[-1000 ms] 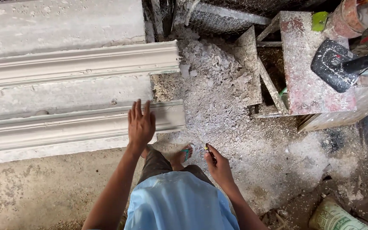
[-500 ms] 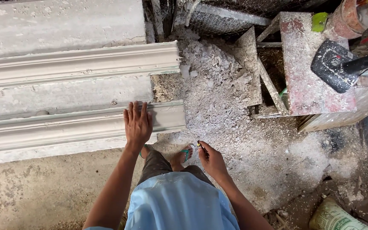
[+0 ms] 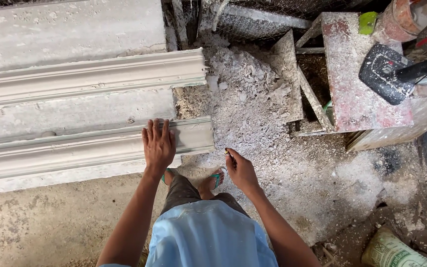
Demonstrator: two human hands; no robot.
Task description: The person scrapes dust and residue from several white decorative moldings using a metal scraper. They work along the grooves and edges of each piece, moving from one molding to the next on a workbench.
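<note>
My left hand (image 3: 158,144) lies flat, fingers spread, on the near plaster cornice moulding (image 3: 75,148), close to its right end. A second long white moulding (image 3: 90,74) lies parallel behind it. My right hand (image 3: 240,170) hangs beside my leg, fingers curled around a small thin object (image 3: 228,153) that I cannot make out. My foot in a green sandal (image 3: 217,179) stands on the dusty floor just below the moulding's end.
A heap of white plaster rubble (image 3: 253,99) lies to the right of the mouldings. Further right stands a stained wooden stool (image 3: 357,84) with a black tool (image 3: 386,71) resting by it. A green-printed sack (image 3: 396,249) lies at the bottom right.
My left hand has slid a little left along the near moulding. My right hand has risen slightly toward the moulding's end.
</note>
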